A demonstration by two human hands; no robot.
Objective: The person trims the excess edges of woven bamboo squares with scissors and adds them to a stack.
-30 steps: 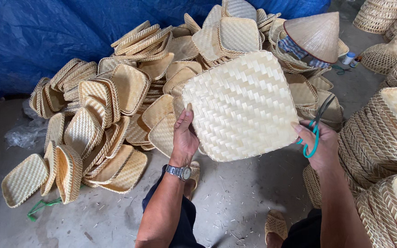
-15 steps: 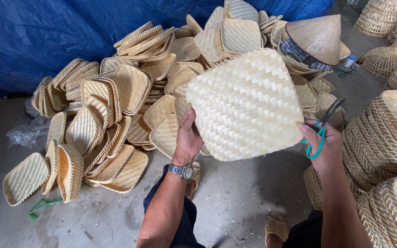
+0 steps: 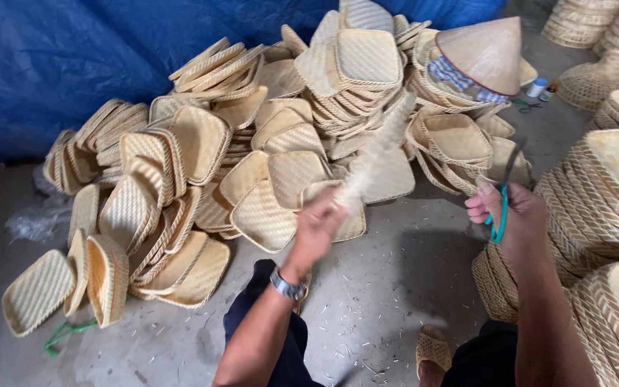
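Note:
My left hand [image 3: 318, 228], with a wristwatch on its wrist, grips a square woven bamboo tray [image 3: 375, 154] by its lower edge. The tray is edge-on to the camera and blurred with motion, tilted up and to the right. My right hand [image 3: 514, 218] is closed on a pair of scissors with teal handles [image 3: 500, 204], blades pointing up, a little to the right of the tray and apart from it.
A big heap of the same woven trays [image 3: 202, 165] lies on the concrete floor [image 3: 395, 287] against a blue tarp [image 3: 51, 57]. A conical hat [image 3: 485, 54] rests on the heap. Stacked trays [image 3: 603, 193] rise at the right. My sandalled foot [image 3: 433, 347] is below.
The tray was held flat, facing the camera; my left hand has turned it edge-on and swung it away to the left. My right hand with the scissors has barely moved.

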